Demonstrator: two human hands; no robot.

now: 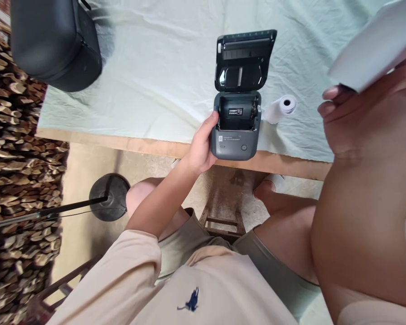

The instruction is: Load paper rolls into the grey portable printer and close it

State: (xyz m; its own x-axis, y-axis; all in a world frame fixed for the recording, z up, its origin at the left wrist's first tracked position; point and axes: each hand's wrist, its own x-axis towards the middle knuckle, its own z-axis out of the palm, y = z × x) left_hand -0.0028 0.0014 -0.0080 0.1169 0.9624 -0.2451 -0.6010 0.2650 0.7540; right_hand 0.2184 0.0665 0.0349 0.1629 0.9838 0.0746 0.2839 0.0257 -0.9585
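My left hand (205,142) is closed around the left side of a dark grey portable label printer (235,146), near the table's front edge. The printer's lid (245,61) stands open, and its paper bay (237,113) shows no roll inside. Just right of the printer, a small white paper roll (280,109) lies on the cloth with its dark core facing me. Up at the right, close to the camera, my right hand (375,106) grips white paper (375,45). It is cut off by the frame, and I cannot tell whether it is a roll or a sheet.
A pale green cloth (155,58) covers the table, with a bare wooden edge (122,143) in front. A black case (57,45) stands at the far left. Stacked firewood (20,194), a round black stand base (110,198) and a wooden stool (223,221) are lower down.
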